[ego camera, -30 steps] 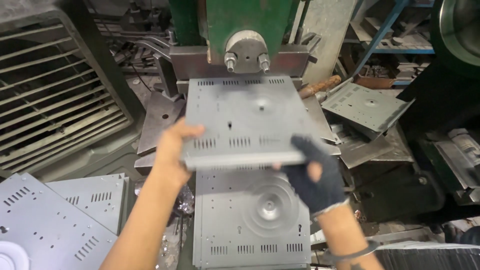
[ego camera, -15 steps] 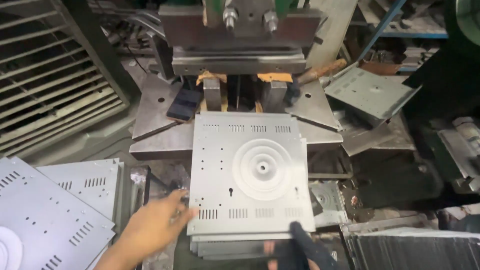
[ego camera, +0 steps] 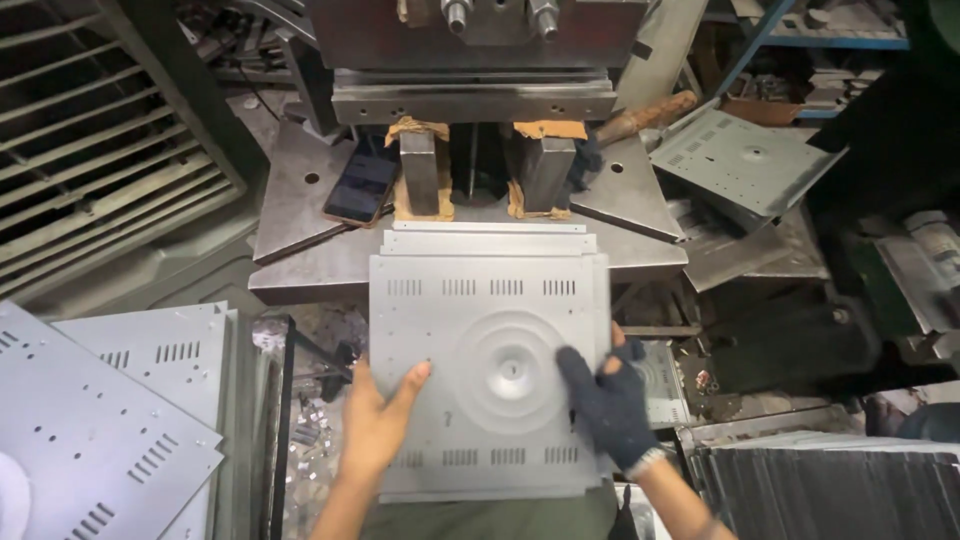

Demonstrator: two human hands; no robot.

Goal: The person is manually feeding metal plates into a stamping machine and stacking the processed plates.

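two hands are pressing flat on the top metal panel (ego camera: 490, 370) at lower centre of the frame. left hand (ego camera: 378, 420) is bare, lying open with fingers spread on the panel's lower left edge, not closing around anything. right hand (ego camera: 606, 400) is wearing a dark glove, also lying open with palm down on the panel's right edge, thumb sticking up past the edge. panel is a grey square sheet with slot rows and a round stamped dish in the middle, sitting on a stack of similar sheets whose far edges are showing just above it. press bed (ego camera: 310, 200) is lying above the stack, with two steel blocks (ego camera: 420, 170) under the ram at top centre. phone (ego camera: 360, 188) is resting on the bed, upper left of the panel. more grey panels (ego camera: 110, 420) are piling at lower left, another panel (ego camera: 745, 160) is tilting at upper right.
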